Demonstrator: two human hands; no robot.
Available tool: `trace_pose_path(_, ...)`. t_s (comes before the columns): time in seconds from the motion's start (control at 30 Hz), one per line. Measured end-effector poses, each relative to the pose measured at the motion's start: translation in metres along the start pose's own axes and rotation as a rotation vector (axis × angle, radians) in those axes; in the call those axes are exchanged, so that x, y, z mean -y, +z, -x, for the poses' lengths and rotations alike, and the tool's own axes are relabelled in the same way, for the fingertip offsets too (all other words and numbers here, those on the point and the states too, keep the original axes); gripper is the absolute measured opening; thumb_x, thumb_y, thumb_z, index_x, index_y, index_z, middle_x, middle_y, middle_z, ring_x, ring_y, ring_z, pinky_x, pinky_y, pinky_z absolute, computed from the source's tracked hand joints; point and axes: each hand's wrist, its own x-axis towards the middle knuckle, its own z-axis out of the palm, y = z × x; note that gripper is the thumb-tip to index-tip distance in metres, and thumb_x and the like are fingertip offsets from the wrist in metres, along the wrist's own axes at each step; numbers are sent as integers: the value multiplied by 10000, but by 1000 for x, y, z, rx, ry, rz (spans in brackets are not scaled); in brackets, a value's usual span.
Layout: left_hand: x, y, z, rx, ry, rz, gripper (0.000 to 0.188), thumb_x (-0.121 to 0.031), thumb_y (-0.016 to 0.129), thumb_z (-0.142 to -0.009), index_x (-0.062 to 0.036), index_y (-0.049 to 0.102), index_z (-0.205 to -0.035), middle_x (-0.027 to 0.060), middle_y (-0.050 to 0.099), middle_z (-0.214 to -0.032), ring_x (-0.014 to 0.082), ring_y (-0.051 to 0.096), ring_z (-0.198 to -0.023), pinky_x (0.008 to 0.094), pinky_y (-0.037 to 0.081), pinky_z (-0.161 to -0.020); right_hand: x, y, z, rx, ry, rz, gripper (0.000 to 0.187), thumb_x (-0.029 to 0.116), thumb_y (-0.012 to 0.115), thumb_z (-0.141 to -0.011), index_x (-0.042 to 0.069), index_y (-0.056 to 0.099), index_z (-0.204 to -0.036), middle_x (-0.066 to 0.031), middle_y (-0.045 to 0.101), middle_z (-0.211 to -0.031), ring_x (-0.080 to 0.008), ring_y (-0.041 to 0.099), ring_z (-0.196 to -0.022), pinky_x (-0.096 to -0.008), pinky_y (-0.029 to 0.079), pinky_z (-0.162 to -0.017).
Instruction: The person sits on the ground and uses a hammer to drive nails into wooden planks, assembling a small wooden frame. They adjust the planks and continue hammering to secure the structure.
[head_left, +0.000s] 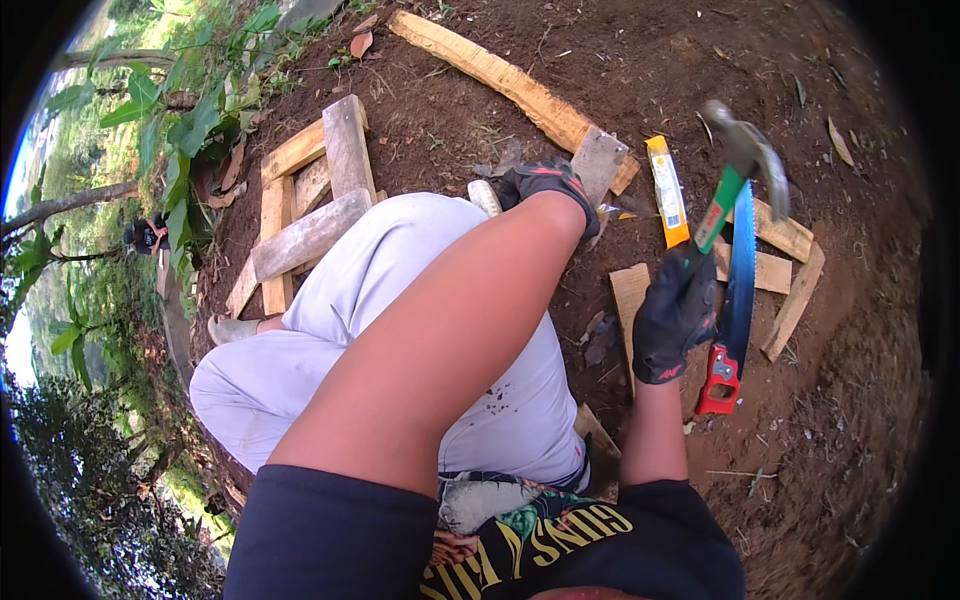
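My right hand (pixel 675 318), in a black glove, is closed round the green handle of a claw hammer (pixel 718 205). The hammer is raised, its steel head uppermost. My left hand (pixel 548 184), also gloved, is low beside a short grey board (pixel 599 160) that crosses the end of a long rough plank (pixel 490 75). Its fingers are mostly hidden, so whether it grips the board does not show. A handsaw (pixel 741 270) with a blue blade and red handle lies just right of my right hand. Between the hands lies a yellow and white packet (pixel 668 190).
A nailed-looking wooden frame (pixel 310 190) stands beyond my bent knees on the left. Short wood pieces (pixel 795 300) lie under and beside the saw, and another board (pixel 630 300) is left of my right hand. Leafy plants (pixel 180 130) border the bare soil; a distant person (pixel 148 235) is among them.
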Motion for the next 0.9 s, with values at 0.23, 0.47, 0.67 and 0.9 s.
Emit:
trace_pose_path(0.23,-2,17,-57,-193,165,-31,910,-400,817,-753,-73,490,-1536,166,527,-1513,360,447,-1478,482,317,-1239,26,-19,-11,64,75,-57,332,164,602,-1077,-23,639,-1348,-209,733,-1159,-331,730,-995,-436,561,-843)
trace_pose_path(0.47,-4,-4,-59,-284,254,55,719,-443,738,-896,-141,558,-1523,108,577,-1507,306,499,-1464,470,426,-1161,-11,25,8,395,17,139,365,150,613,-1047,-13,625,-1373,-277,693,-1250,-426,697,-1102,-481,557,-903)
trace_pose_path(0.67,-33,-75,37,164,-333,139,693,-467,722,-915,-120,596,-1501,123,574,-1523,313,532,-1449,455,487,-1125,-3,-3,26,177,183,-28,386,192,561,-1090,-34,595,-1401,-268,677,-1293,-391,708,-1081,-468,555,-882)
trace_pose_path(0.9,-25,-102,53,204,-271,151,792,-553,742,-820,-52,656,-1426,148,692,-1398,280,697,-1241,405,559,-1022,-29,14,42,416,216,281,374,303,572,-1066,105,639,-1375,-221,756,-1138,-407,755,-929,-531,588,-793)
